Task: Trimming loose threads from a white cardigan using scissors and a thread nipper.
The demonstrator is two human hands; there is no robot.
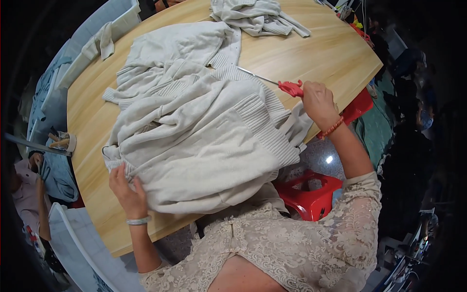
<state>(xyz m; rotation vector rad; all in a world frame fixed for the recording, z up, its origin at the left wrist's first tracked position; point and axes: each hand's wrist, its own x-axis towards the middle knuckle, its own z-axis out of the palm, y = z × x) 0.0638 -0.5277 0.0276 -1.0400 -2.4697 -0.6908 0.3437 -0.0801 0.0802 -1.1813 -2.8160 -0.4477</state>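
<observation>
A large pale grey knitted sweater is spread in folds over the near part of the table, its ribbed hem at the right. At its lower left edge, my left hand rests on the knit with thumb and fingers apart. Off to the right, my right hand is closed around a red-handled tool. A long, thin metal shaft points left from the handle, its tip over the table near the sweater's ribbing. My fingers partly hide the handle, so its exact kind is unclear.
More pale knitwear lies behind the sweater, with another garment at the far edge of the wooden table. A red stool stands at right. White bins line the left, where another person is.
</observation>
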